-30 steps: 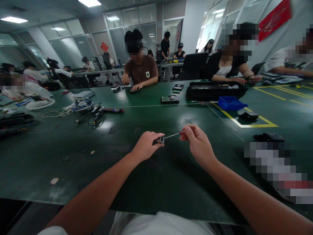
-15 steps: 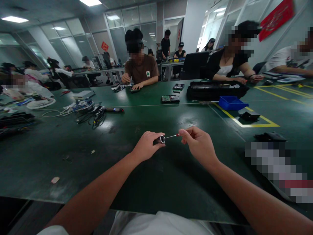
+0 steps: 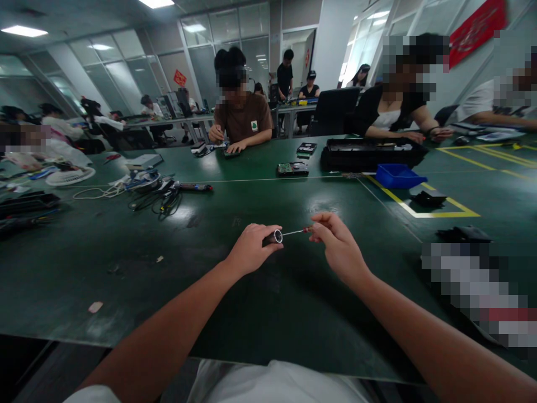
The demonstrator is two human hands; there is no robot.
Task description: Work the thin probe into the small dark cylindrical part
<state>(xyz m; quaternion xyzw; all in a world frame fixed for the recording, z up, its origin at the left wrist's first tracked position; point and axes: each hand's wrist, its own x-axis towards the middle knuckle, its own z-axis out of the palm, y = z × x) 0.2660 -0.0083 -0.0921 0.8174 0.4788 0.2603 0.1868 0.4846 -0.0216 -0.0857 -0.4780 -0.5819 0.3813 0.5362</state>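
My left hand (image 3: 251, 249) grips a short dark cylinder (image 3: 274, 237) with a pale ring around its open end, which faces right. Its kind is not clear, and my fingers cover much of its body. My right hand (image 3: 335, 240) is closed on the red handle of a thin screwdriver (image 3: 293, 232). The screwdriver's metal shaft runs left, and its tip is at the ringed end of the cylinder. Both hands are above the green table (image 3: 235, 319).
Ahead lie a hard drive (image 3: 292, 169), a long black casing (image 3: 373, 155) and a blue tray (image 3: 398, 176). Black plastic parts (image 3: 464, 235) sit at the right. Tangled cables (image 3: 165, 198) and a handheld tool (image 3: 196, 188) lie left. Other people work across the table.
The fingers of my right hand have shifted and loosened a little around the screwdriver's handle. My left hand and the cylinder have hardly moved.
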